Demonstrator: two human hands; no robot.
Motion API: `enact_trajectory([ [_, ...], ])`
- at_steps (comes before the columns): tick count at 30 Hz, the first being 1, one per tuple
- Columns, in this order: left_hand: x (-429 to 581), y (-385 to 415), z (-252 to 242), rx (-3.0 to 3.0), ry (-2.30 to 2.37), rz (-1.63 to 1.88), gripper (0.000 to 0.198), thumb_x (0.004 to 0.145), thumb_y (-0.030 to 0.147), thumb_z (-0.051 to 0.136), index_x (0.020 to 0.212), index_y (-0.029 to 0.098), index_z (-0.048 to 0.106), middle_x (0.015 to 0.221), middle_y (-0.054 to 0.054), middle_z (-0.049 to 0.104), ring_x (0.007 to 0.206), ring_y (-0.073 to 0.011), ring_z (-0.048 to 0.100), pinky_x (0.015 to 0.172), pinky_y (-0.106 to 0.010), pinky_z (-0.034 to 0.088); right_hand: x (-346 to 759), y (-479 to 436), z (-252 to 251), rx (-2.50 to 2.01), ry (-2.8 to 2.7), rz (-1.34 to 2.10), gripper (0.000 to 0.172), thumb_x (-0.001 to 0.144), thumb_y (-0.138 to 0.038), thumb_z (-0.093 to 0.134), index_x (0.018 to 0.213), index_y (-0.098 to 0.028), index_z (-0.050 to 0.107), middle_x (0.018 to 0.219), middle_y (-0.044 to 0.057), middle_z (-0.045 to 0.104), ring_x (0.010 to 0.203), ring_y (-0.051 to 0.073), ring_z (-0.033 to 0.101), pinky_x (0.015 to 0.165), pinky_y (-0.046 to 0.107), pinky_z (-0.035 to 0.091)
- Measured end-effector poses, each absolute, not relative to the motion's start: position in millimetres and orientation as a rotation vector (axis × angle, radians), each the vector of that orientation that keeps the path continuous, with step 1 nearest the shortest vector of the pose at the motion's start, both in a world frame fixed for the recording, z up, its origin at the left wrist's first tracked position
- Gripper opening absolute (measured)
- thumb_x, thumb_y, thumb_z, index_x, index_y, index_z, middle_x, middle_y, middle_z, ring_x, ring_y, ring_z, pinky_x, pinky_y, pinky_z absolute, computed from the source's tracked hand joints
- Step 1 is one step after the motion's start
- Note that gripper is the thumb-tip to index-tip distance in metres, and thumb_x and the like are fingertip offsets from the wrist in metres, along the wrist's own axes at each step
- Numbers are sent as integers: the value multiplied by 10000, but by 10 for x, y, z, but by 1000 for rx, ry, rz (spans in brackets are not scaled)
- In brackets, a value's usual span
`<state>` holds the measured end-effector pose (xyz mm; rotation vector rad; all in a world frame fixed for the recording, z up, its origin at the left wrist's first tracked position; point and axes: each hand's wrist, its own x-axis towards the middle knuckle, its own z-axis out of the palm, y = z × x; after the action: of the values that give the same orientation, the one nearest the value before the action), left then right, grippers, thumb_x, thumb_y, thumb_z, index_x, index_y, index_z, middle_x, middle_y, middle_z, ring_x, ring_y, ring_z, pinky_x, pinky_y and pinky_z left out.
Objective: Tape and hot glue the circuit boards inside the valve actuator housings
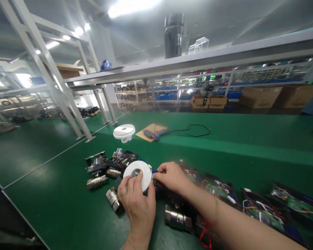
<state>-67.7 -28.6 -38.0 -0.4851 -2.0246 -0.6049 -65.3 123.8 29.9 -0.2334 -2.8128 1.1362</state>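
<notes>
My left hand (138,201) is closed around a flat white roll of tape (146,172), with its fingers over the front near the core hole. At the roll's right edge my right hand (170,176) pinches with thumb and forefinger. A bit of blue (154,171) shows by those fingertips, but what they hold is too small to make out. Around the hands lie several metal valve bodies, among them one nickel-coloured valve (113,199) left of my left hand and another valve (177,218) under my right forearm. Black housings with wires (122,158) lie behind the roll.
Open black cases with green circuit boards (263,210) line the right side, partly behind my right arm. Farther back, a glue gun (156,134) with a black cord rests on cardboard (144,136), beside white rolls (123,130). A metal shelf (146,71) spans above the green bench.
</notes>
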Motion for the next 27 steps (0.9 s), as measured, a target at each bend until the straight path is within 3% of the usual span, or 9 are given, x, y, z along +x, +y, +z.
enact_trajectory([
  [10, -432, -419, -62, -527, -1882, -762, 301, 898, 265, 651, 1136, 85, 611, 1024, -137, 665, 1063, -275, 547, 984, -433, 434, -741, 1173, 349, -264, -2854, 953, 134, 784, -187, 656, 672, -171, 726, 729, 71, 747, 692, 208, 658, 575, 267, 353],
  [14, -626, -1181, -100, -323, -2010, -527, 403, 942, 434, 529, 1094, 77, 641, 996, -156, 665, 1010, -314, 574, 968, -483, 450, -770, 1258, 332, -71, -2917, 1001, 110, 849, -216, 661, 838, -178, 764, 812, 48, 765, 757, 196, 678, 619, 253, 398],
  [18, -930, -2092, -595, 7, -2446, -239, 550, 945, 519, 344, 1163, 109, 639, 1086, -147, 657, 1094, -349, 570, 1031, -518, 432, -789, 1342, 319, 154, -2975, 1062, 114, 879, -200, 664, 944, -171, 752, 909, 46, 762, 842, 194, 676, 697, 251, 430],
  [21, -1029, -2404, -892, 30, -2607, -194, 554, 899, 503, 343, 1099, 121, 692, 1033, -151, 670, 1016, -378, 614, 926, -534, 501, -797, 1387, 333, 327, -3021, 1116, 112, 898, -179, 641, 971, -172, 726, 918, 28, 745, 851, 179, 662, 715, 240, 436],
  [25, -863, -2100, -756, -2, -2496, -222, 577, 909, 505, 407, 1294, 107, 570, 1261, -207, 561, 1189, -436, 525, 956, -605, 468, -789, 1423, 379, 451, -3072, 1135, 101, 910, -157, 601, 963, -167, 686, 920, 30, 718, 862, 186, 638, 727, 252, 436],
  [27, -704, -1719, -525, -218, -2211, -442, 408, 899, 400, 547, 1221, 150, 572, 1186, -163, 596, 1136, -345, 574, 993, -524, 478, -782, 1432, 388, 486, -3089, 1133, 95, 914, -156, 585, 960, -167, 667, 913, 29, 711, 853, 187, 629, 728, 259, 435],
])
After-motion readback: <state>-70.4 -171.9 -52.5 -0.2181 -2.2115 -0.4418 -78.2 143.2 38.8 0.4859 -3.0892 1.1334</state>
